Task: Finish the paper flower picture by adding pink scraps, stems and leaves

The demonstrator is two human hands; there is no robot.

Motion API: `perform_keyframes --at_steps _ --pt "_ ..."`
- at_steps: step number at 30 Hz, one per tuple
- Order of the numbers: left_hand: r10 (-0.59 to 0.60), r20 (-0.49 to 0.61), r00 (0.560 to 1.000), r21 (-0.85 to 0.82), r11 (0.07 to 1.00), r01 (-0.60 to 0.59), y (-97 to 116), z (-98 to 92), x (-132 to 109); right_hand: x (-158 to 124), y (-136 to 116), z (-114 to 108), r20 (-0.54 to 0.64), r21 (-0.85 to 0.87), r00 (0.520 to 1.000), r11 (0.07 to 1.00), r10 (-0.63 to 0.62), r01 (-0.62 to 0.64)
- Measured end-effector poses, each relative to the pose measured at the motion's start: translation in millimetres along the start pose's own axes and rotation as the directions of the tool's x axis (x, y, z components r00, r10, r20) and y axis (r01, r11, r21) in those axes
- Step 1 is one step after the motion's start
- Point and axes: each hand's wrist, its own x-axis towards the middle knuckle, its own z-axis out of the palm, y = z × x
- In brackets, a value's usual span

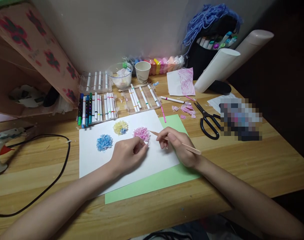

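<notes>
Person's R hand (178,145) is gripping a thin wooden stick (192,149) pencil-style, tip right by the pink shredded-paper cluster (141,133) on the white sheet (92,156). L hand (128,155) rests on the same sheet just beside that cluster, fingers curled in tight, can't tell if it's pinching anything tbh. Blue cluster (104,142) & yellow cluster (120,127) lie further left. Green sheet (152,183) underneath, scissors (208,120) off to the right.

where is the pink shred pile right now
In the head view, the pink shred pile sits on the white sheet, right of the yellow pile, beyond the left hand, by the wooden stick.
</notes>
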Motion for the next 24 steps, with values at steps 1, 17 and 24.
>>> perform_keyframes --at_steps 1,17,24 --pt "-0.020 -0.010 1.000 0.005 1.000 0.020 0.0 0.5 0.5 -0.9 0.7 -1.2 0.001 0.000 1.000 1.000 -0.017 0.017" --pt "-0.153 -0.063 0.986 -0.021 0.988 0.151 -0.1 1.9 4.0 4.4 10.0 6.2 0.170 -0.223 0.981 0.965 -0.098 0.135" --pt "-0.166 -0.043 0.985 -0.038 0.986 0.165 0.9 1.7 4.8 7.6 11.2 9.4 0.178 -0.250 0.977 0.955 -0.114 0.157"
